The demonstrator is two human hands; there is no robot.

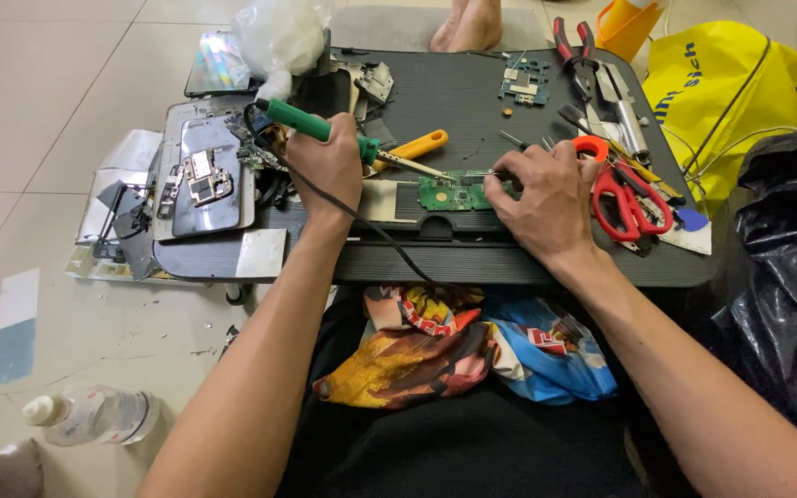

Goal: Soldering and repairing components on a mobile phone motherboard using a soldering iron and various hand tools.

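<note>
Step in hand, as judged from the pose: soldering work on a small green circuit board (454,194), which lies near the front edge of the counter (472,263), about midway along it.

Left hand (327,166): the fingers are wrapped tight around the green-handled soldering iron (325,129). The metal tip points right and ends at the left end of the board; whether it touches cannot be told. The black cord (362,226) runs from the handle across the wrist and off the front edge.

Right hand (546,198): the fingers are pressed together in a pinch on a thin metal tool, probably tweezers (483,173), whose point rests over the right part of the board.

Next move, as a judgement: it calls for a steady tip on one small joint, with the pinched tool holding firm and the cord kept off the work.

Beside the right hand lie red-handled scissors (627,198). An orange-handled tool (419,144) lies just behind the board.

Left edge: an opened phone body (205,175) rests on a grey tray.

Far edge: a second circuit board (523,83) and red-handled pliers (572,41).

Containers:
- Clear plastic bottle (94,415), on the floor at near left, lying on its side; contents not discernible.
- Yellow bag (721,83), off the far right corner; contents hidden.
- Black plastic bag (786,277), to the right; contents hidden.
</note>
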